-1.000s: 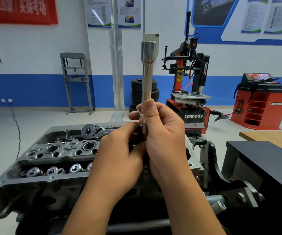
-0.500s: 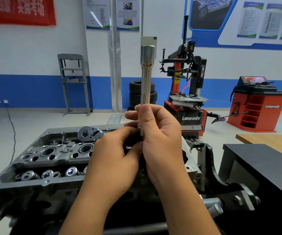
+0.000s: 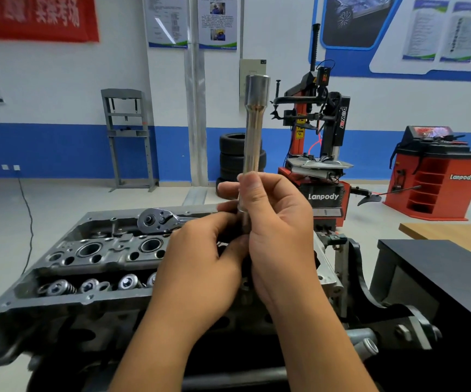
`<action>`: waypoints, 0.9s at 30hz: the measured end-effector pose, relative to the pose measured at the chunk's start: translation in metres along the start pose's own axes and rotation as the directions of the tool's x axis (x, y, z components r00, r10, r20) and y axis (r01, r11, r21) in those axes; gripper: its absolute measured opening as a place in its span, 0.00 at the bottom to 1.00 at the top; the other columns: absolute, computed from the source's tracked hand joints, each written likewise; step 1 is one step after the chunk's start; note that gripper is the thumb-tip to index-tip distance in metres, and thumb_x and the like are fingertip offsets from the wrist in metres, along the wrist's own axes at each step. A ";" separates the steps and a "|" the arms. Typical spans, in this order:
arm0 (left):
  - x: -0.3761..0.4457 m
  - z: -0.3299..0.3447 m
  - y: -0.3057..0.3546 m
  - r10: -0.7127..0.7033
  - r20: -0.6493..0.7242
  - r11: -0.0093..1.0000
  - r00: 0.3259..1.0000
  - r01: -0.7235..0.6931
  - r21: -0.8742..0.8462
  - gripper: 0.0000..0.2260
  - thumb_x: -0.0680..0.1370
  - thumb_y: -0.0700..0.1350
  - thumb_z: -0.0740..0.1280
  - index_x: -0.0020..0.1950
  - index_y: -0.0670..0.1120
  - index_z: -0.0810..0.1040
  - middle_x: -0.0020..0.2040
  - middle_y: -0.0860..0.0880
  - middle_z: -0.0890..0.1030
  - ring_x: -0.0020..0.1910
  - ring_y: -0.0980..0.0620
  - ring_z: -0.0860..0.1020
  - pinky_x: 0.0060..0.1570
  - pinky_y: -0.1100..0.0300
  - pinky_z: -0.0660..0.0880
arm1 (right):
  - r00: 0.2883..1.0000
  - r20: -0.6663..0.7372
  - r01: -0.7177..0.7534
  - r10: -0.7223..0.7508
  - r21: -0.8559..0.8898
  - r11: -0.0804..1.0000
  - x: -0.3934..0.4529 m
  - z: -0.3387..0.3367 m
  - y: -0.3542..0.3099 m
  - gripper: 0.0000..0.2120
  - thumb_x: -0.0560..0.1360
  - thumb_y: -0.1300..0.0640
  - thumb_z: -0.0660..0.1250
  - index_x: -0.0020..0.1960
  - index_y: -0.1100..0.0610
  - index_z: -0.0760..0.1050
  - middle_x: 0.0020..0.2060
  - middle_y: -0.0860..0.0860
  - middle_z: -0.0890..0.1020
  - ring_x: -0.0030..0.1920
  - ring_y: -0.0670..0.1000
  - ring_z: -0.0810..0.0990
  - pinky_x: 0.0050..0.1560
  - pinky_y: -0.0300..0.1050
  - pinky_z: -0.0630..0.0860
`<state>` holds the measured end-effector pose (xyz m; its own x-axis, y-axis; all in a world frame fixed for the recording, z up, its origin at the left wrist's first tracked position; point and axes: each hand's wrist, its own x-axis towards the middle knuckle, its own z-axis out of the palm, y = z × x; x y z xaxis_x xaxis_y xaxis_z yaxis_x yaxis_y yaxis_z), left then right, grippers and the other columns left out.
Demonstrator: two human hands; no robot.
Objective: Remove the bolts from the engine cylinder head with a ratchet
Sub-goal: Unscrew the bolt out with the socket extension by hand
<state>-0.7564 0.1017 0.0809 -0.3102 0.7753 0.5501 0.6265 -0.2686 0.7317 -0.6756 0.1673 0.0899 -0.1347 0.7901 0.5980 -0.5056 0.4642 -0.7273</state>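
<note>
Hardly anything shifts since before: my right hand [image 3: 273, 222] grips the upright extension bar [image 3: 252, 145] mid-frame, my left hand [image 3: 200, 258] pinches something hidden at its base, which I judge could drop into the cylinder head [image 3: 87, 264].

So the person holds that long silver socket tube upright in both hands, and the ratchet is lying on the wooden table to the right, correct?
Not quite. The ratchet lies on the engine cylinder head, left of the hands, as the head view shows. The long socket does stand upright, gripped by the right hand, with the left hand at its lower end.
</note>
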 end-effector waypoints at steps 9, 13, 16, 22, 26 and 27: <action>-0.001 0.005 0.002 -0.045 -0.087 0.997 0.995 0.051 0.063 0.18 0.67 0.61 0.66 0.56 0.66 0.82 0.45 0.67 0.85 0.47 0.59 0.84 0.46 0.50 0.83 | 0.998 -0.052 -0.017 0.018 0.017 1.000 -0.003 0.002 -0.004 0.13 0.68 0.50 0.80 0.47 0.50 0.78 0.44 0.66 0.84 0.42 0.65 0.83 0.47 0.69 0.82; 0.001 0.004 0.000 -0.016 -0.044 1.000 0.999 0.017 0.023 0.16 0.71 0.57 0.65 0.57 0.65 0.83 0.46 0.67 0.85 0.45 0.59 0.84 0.47 0.50 0.83 | 0.997 -0.073 -0.006 0.005 -0.006 1.000 -0.001 0.001 -0.003 0.11 0.71 0.50 0.78 0.47 0.54 0.80 0.43 0.63 0.84 0.41 0.55 0.82 0.48 0.61 0.82; 0.003 0.002 -0.002 -0.015 -0.021 0.998 1.000 0.014 -0.058 0.11 0.75 0.52 0.67 0.55 0.62 0.85 0.46 0.64 0.87 0.48 0.58 0.85 0.51 0.47 0.82 | 0.997 -0.072 0.025 -0.028 -0.045 0.999 0.000 0.000 -0.002 0.10 0.75 0.48 0.74 0.47 0.55 0.83 0.38 0.50 0.84 0.41 0.47 0.82 0.46 0.48 0.79; 0.003 0.005 -0.007 -0.037 -0.105 0.998 0.994 0.031 -0.063 0.09 0.74 0.49 0.74 0.51 0.62 0.85 0.43 0.63 0.86 0.42 0.60 0.84 0.48 0.48 0.83 | 0.998 -0.066 0.020 -0.023 -0.041 0.999 -0.001 0.002 -0.004 0.11 0.78 0.47 0.69 0.43 0.52 0.83 0.34 0.48 0.82 0.37 0.47 0.79 0.41 0.44 0.77; 0.003 0.006 -0.004 -0.035 -0.091 0.999 0.995 0.035 0.004 0.14 0.69 0.58 0.67 0.52 0.64 0.85 0.45 0.65 0.86 0.47 0.58 0.84 0.48 0.49 0.82 | 0.997 -0.077 0.029 -0.030 -0.014 0.999 -0.002 0.000 -0.005 0.09 0.70 0.50 0.78 0.46 0.50 0.80 0.41 0.57 0.85 0.40 0.50 0.83 0.44 0.44 0.81; 0.002 0.005 -0.004 -0.029 -0.076 0.999 0.997 0.030 0.011 0.14 0.70 0.58 0.67 0.53 0.64 0.85 0.45 0.65 0.86 0.47 0.58 0.84 0.48 0.48 0.82 | 0.995 -0.092 0.035 -0.037 -0.027 0.999 -0.002 -0.001 -0.004 0.11 0.69 0.50 0.79 0.47 0.51 0.79 0.42 0.58 0.85 0.40 0.51 0.83 0.44 0.45 0.81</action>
<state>-0.7555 0.1074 0.0774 -0.3816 0.7371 0.5578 0.6246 -0.2392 0.7434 -0.6725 0.1639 0.0910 -0.0368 0.8060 0.5908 -0.4865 0.5020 -0.7151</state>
